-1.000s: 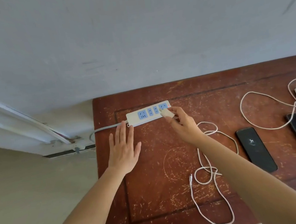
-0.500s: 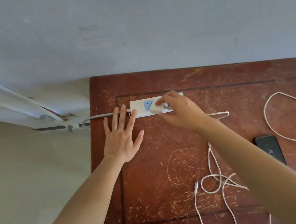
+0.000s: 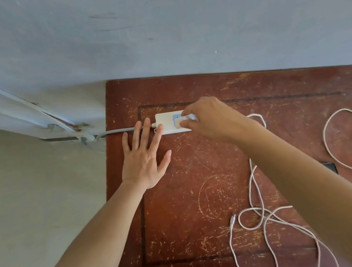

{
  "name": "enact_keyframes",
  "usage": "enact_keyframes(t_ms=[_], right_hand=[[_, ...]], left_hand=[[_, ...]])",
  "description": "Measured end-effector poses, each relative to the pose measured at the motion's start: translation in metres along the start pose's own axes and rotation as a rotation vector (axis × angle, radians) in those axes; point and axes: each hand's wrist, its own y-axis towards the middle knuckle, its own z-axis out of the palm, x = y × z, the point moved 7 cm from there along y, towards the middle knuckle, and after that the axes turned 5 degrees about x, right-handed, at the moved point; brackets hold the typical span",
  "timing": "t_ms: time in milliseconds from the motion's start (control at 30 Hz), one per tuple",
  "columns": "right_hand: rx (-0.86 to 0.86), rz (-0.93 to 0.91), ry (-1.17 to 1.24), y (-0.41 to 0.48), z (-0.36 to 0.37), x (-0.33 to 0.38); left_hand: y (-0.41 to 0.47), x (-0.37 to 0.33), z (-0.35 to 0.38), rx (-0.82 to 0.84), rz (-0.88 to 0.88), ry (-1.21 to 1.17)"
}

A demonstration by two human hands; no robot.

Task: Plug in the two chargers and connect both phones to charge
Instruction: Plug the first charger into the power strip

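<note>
A white power strip [image 3: 165, 123] with blue sockets lies near the table's far left corner. My right hand [image 3: 210, 118] covers most of it and grips a white charger [image 3: 183, 121] held against the strip's top. My left hand [image 3: 144, 158] lies flat and open on the table, its fingertips touching the strip's left end and grey cord [image 3: 118, 131]. The charger's white cable [image 3: 257, 211] runs back under my right arm and coils on the table, its free plug [image 3: 232, 218] lying loose. Only a dark corner of one phone [image 3: 331, 167] shows beside my right forearm.
The worn red-brown table [image 3: 199, 196] stands against a grey wall. A second white cable [image 3: 333, 151] loops at the right edge of the view. Left of the table is pale floor, with a white door frame [image 3: 46, 123] where the strip's cord leads.
My right hand has carried the charger leftwards along the strip, from its right end towards its left socket. The view has shifted left, so the phones and second charger have left the frame.
</note>
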Motion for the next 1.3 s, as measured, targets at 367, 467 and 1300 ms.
enact_keyframes(t_ms=[367,467,1300], right_hand=[[0.151,0.067,0.477,0.024,-0.008,-0.037],[0.129,0.013,0.385,0.025,-0.013,-0.034],[-0.019,-0.256,-0.107,0.019,-0.014,-0.007]], left_hand=[[-0.001,0.005,0.0,-0.027,-0.049,0.006],[-0.001,0.004,0.0,-0.036,-0.052,0.013],[0.0,0.005,0.0,-0.06,-0.044,0.051]])
